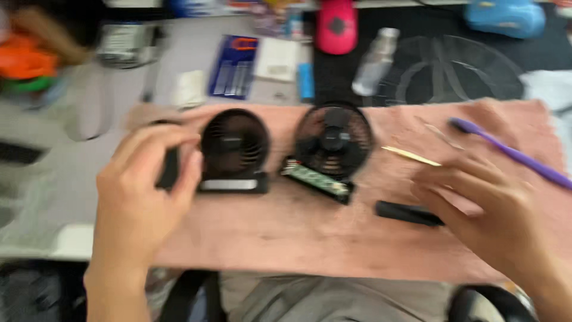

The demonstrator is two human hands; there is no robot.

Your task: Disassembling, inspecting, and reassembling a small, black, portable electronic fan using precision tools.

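The view is motion-blurred throughout. The left hand [140, 200] is curled loosely around a small black part [170, 170], the fingers bent over its top edge; the part is mostly hidden and its kind cannot be told. Just right of that hand, a black desk fan with closed base [233, 152] stands on a pink cloth [286, 232], its round grille facing the camera and a pale strip across its base. Beside it to the right is a second black fan [332, 143], tilted, with its base open and a green circuit board [314, 177] exposed along the lower edge. The two fans are close but not touching. The right hand [488, 214] hovers over the cloth's right side, fingers spread and released, holding nothing. A black cylindrical piece [408, 213] lies on the cloth just beside the fingertips; whether they touch it cannot be told. A thin pale stick [411, 156] lies above that hand, and a purple toothbrush [512, 154] runs diagonally toward the right edge. The cloth covers the near part of the worktop [89, 149]. Beyond it are a blue package [233, 65], a clear bottle [374, 62], a pink-red object [336, 27] and a black mat [453, 71] with a circular pattern.
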